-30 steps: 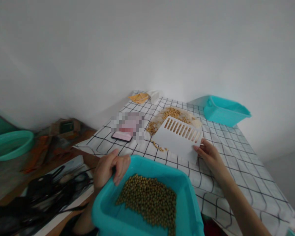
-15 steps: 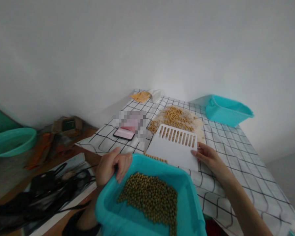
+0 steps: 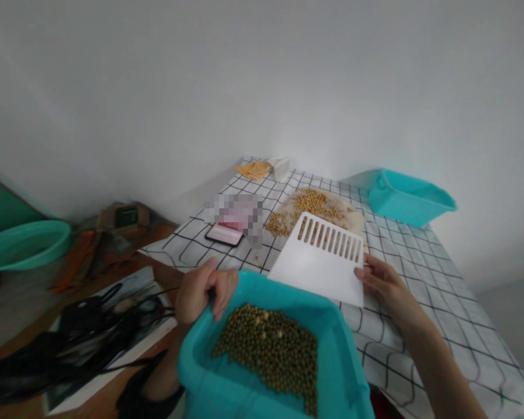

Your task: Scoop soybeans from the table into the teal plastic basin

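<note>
My left hand (image 3: 206,294) grips the far left rim of a turquoise tub (image 3: 336,372) held at the table's near edge. The tub holds a heap of greenish beans (image 3: 273,349) with a few pale ones on top. My right hand (image 3: 382,282) pinches the right edge of a white slotted scraper card (image 3: 318,267), tilted over the tub's far rim. Behind the card a pile of yellow soybeans (image 3: 312,203) lies on the checked tablecloth (image 3: 419,279).
A second turquoise tub (image 3: 408,198) stands at the table's far right. A phone (image 3: 225,234) lies beside a blurred patch, with yellow wrappers (image 3: 253,170) at the far edge. Left of the table are a green basin (image 3: 24,244), black cables (image 3: 82,331) and clutter.
The scraper card came toward me across the cloth, pushing loose soybeans over the edge into the tub. A few pale beans now lie on the green heap. My left hand kept its hold.
</note>
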### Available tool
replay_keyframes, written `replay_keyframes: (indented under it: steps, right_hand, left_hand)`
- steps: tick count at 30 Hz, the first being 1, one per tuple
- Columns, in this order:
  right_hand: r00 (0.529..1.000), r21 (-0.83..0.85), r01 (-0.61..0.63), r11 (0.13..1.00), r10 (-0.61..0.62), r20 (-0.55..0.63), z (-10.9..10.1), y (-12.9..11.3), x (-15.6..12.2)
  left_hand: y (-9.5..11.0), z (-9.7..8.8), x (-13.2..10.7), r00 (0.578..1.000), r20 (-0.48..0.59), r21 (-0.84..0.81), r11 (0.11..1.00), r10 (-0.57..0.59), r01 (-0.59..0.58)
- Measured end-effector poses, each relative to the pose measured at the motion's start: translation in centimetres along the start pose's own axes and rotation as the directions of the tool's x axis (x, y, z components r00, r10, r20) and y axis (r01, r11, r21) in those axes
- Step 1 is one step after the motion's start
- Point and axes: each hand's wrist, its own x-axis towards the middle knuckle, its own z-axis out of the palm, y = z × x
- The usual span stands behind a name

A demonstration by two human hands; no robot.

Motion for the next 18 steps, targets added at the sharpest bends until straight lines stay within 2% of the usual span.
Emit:
replay_keyframes:
  steps: [6,10,16,18]
  right_hand:
    - [0.996,0.045,0.014,0.999,-0.01,-0.093,0.1,0.2,0.3]
    - [0.995,0.026,0.018,1.0,-0.015,-0.098,0.2,0.2,0.2]
    - [0.996,0.037,-0.004,0.999,0.007,-0.087,0.5,-0.2,-0.2]
    - [0.992,0.019,-0.006,1.0,0.008,-0.122,0.9,0.0,-1.0]
  left_hand:
    - [-0.3,-0.6,0.2,0.994,0.089,0.036,0.997,0.064,-0.067]
    - [-0.1,-0.4,0.1,0.997,0.041,0.058,0.996,0.063,-0.065]
    - [-0.3,-0.3,0.1,0.987,0.092,0.077,0.987,0.133,-0.14]
    - [-0.4,-0.2,0.1,0.986,0.09,0.081,0.986,0.138,-0.145]
